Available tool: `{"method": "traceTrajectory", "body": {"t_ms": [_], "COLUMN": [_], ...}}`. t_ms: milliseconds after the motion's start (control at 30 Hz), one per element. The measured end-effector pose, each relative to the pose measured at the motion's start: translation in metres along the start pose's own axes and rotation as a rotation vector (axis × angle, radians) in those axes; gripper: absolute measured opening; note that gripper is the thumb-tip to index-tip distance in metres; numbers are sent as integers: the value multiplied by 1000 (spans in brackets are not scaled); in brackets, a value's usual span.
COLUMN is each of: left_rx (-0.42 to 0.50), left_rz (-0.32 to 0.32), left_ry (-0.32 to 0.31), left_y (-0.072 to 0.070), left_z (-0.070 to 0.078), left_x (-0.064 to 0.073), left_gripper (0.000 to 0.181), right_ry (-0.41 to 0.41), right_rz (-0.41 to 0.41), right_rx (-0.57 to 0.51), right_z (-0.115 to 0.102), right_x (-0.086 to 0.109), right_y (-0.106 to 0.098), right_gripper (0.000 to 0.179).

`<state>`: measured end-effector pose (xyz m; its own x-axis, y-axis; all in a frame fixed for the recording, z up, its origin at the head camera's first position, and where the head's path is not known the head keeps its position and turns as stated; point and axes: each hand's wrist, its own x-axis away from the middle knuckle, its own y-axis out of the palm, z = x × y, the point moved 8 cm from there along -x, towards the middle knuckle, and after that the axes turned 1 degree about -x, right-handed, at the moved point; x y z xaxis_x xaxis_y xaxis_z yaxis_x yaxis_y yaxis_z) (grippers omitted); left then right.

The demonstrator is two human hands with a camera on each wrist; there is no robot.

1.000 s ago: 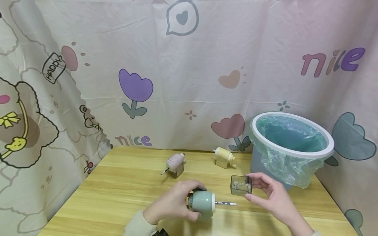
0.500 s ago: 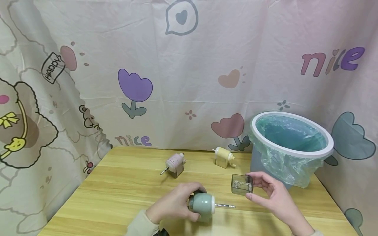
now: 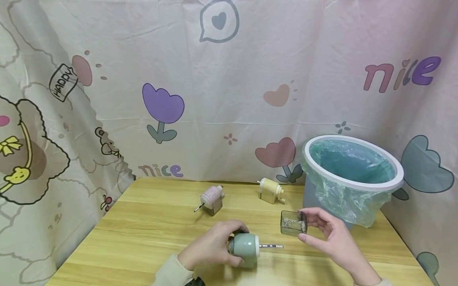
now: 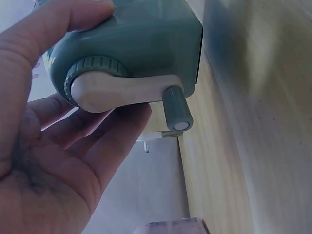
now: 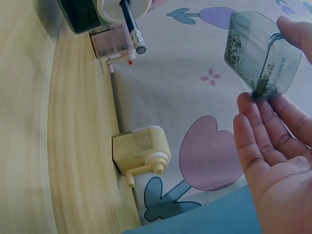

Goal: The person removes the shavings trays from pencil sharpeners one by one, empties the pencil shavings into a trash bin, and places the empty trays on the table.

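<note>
Clear tray (image 3: 293,225): main mover, and only barely. Since a second ago it's drifted a touch right, opening the gap to the green sharpener (image 3: 245,245) a little. I'd call the work mid-step: the two parts are apart, with shavings (image 5: 235,53) inside the tray.
Left hand (image 3: 211,246): wrapped on the green sharpener, thumb on the near side, fingers on the far side. Pretty much the same spot as before.
Pink sharpener (image 3: 212,196): sitting farther back on the surface (image 3: 150,222), nobody touching it.
Green sharpener: in the left hand, crank (image 4: 131,91) showing in the left wrist view. Right wrist view shows a dark hollow in it, probably the tray's slot imo. Can't tell if it's touching the surface.
Yellow sharpener (image 3: 270,190): at the back by the curtain (image 3: 222,79), untouched too.
Pencil (image 3: 270,246): sticking out of the green one, pointing right, its end just below the tray in the head view.
Right hand (image 3: 330,238): pinching the tray's right end, thumb one side, fingertips the other.
Bin (image 3: 358,185): far right, green liner (image 3: 354,204) folded over the rim. Tray's near it, not over it.
</note>
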<state>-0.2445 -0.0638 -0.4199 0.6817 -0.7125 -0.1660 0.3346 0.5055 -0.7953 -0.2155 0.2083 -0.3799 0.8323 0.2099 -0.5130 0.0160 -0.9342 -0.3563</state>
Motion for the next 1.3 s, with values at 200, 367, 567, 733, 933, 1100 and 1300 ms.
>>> {"method": "traceTrajectory", "body": {"t_ms": [200,367,567,733,933,1100,1300], "left_rx": [27,10,-18,-38,-59,-76,-82], "left_rz": [3,5,12,16,7,0,9], "left_ry": [-12,-8,3,18,25,12,8], "left_y": [2,3,3,6,11,14,14], "left_z": [-4,-5,-2,-1,-3,-6,-7], "left_x": [-1,0,0,0,-2,-3,-2], "left_gripper": [58,58,58,58,59,59,60], "right_ry": [10,10,9,-2,-27,-22,-9], "right_rz": [-3,-6,-12,-8,13,16,0], "right_rx": [2,4,6,-4,-4,-2,11], "right_z": [2,2,0,0,1,1,1], "right_x": [0,0,0,1,4,5,1], "right_y": [-1,-1,0,0,-2,-3,-1], "right_gripper": [50,50,50,51,51,52,51]}}
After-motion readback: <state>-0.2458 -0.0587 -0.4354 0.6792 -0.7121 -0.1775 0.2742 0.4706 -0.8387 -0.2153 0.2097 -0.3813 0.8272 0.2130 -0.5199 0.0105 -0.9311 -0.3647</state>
